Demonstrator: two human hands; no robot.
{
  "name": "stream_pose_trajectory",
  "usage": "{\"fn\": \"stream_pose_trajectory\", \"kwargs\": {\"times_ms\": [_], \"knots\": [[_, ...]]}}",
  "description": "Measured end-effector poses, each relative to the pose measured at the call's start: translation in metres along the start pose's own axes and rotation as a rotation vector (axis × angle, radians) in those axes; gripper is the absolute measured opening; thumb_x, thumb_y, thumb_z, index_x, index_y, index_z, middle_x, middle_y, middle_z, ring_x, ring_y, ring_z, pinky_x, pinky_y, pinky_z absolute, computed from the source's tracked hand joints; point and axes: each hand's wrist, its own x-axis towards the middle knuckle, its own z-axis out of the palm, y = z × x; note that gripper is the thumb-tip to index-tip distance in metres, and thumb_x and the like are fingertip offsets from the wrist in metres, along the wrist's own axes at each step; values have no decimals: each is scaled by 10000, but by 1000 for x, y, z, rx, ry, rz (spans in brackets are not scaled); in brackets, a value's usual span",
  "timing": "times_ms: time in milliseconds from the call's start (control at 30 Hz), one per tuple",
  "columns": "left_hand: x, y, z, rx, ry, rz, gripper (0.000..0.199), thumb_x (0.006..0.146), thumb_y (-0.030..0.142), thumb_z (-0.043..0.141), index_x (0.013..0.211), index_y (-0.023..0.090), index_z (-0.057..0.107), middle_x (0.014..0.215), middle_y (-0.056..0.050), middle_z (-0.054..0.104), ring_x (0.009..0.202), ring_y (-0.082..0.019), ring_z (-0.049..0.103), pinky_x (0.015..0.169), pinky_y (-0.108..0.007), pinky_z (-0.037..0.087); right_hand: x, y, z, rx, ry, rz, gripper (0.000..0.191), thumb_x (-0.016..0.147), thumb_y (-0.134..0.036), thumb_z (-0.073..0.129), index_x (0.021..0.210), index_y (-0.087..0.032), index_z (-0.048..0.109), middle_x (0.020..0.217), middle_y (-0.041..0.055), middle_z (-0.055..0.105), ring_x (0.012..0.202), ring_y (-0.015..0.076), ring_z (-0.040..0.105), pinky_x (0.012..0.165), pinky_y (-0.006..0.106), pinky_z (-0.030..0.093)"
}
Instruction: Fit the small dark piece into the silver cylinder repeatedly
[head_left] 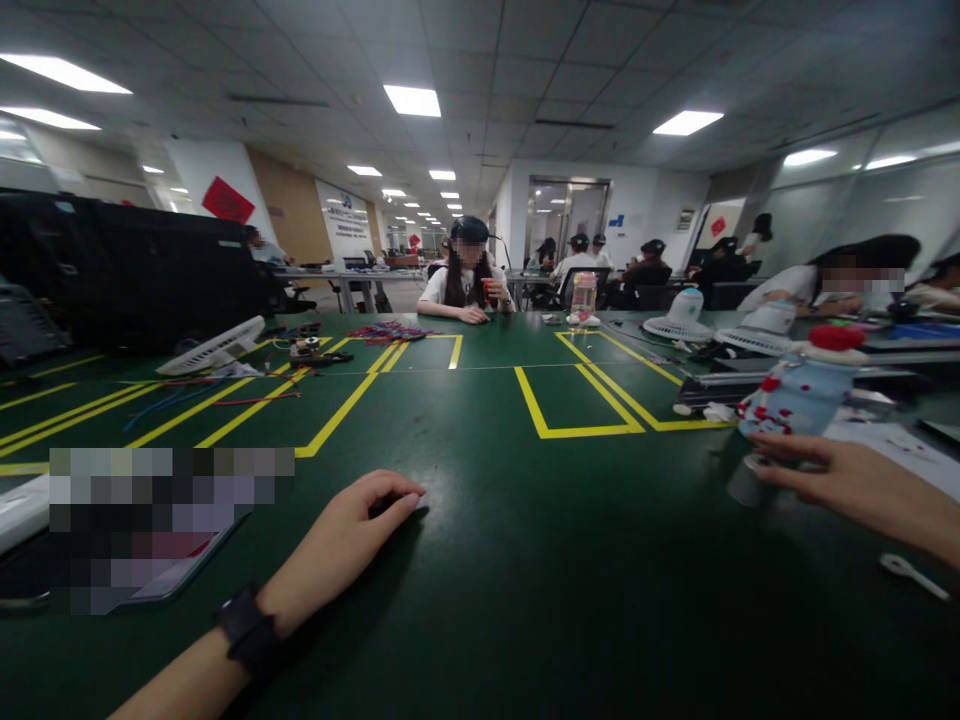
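Note:
My left hand (364,525), with a black band on its wrist, rests low over the green tabletop. Its fingers are curled, thumb and index tips together; a tiny bit of something shows at the tips, too small to name. On the right, my right hand (862,485) reaches in with its fingertips on a small grey cylinder (746,482), which is blurred and partly covered by the fingers. Just behind that hand stands a light blue bottle (806,390) with a red top and red decorations.
Left of my left hand lies a pixelated flat item (161,530). Wires (386,332) and a white fan (214,347) lie farther back. Yellow tape (592,432) marks the green table (480,620). A person (465,275) sits opposite; a clear bottle (583,300) and fans (679,315) stand to the right.

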Motion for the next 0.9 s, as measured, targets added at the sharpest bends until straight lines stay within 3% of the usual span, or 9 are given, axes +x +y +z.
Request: {"fn": "stream_pose_trajectory", "kwargs": {"times_ms": [100,167,267,367,500,600,700,833,900], "knots": [[0,0,1,8,8,-5,274,880,448,493,937,249,671,1020,-26,667,972,-234,608,869,-356,458,-5,-19,-3,62,-140,30,507,776,-509,563,1167,-200,650,1092,140,653,891,234,634,773,343,441],[0,0,2,10,14,-5,271,882,444,492,934,250,673,1020,-24,668,972,-232,608,872,-355,458,-9,-49,-3,76,-79,-16,510,817,-506,510,1203,-194,624,1132,136,634,910,240,623,780,365,446],[-1,1,2,14,14,-4,271,887,441,488,935,251,675,1016,-23,666,965,-229,611,871,-357,462,-22,-115,1,217,-53,-287,478,856,-474,471,1245,-220,582,1193,90,604,985,215,598,843,359,456],[-2,2,2,23,11,9,262,888,431,492,943,253,677,1025,-25,659,971,-226,608,881,-360,462,-41,-187,12,395,-150,-589,422,870,-411,482,1250,-247,565,1214,44,588,1062,171,559,930,324,435],[-2,-2,3,75,10,90,237,895,398,496,946,253,676,1034,-29,647,982,-219,597,900,-358,458,-66,-247,32,539,-270,-761,389,873,-323,487,1242,-230,566,1137,55,608,1005,146,561,901,297,446],[-2,0,5,113,41,136,222,902,374,496,965,249,668,1030,-33,645,990,-219,587,912,-367,448,-75,-256,52,637,-277,-707,478,822,-328,567,1286,-233,506,1127,60,597,978,150,562,868,307,459],[-2,20,12,101,84,170,212,916,341,485,1029,259,645,1064,-30,631,1008,-210,574,918,-366,438,-78,-249,73,779,-269,-574,660,729,-352,681,1320,-234,411,1149,49,577,1001,150,555,882,309,456],[1,63,27,29,22,290,195,917,278,497,1063,275,626,1039,-9,628,960,-177,579,862,-322,456,-77,-247,83,864,-316,-572,486,739,-298,677,1177,-231,477,1103,14,585,964,124,555,855,282,450],[5,80,32,10,18,327,155,900,223,517,963,253,655,986,-6,633,920,-168,583,832,-307,458,-76,-250,81,866,-336,-596,400,760,-273,653,1127,-223,500,1069,7,592,933,119,554,823,272,448]]}}
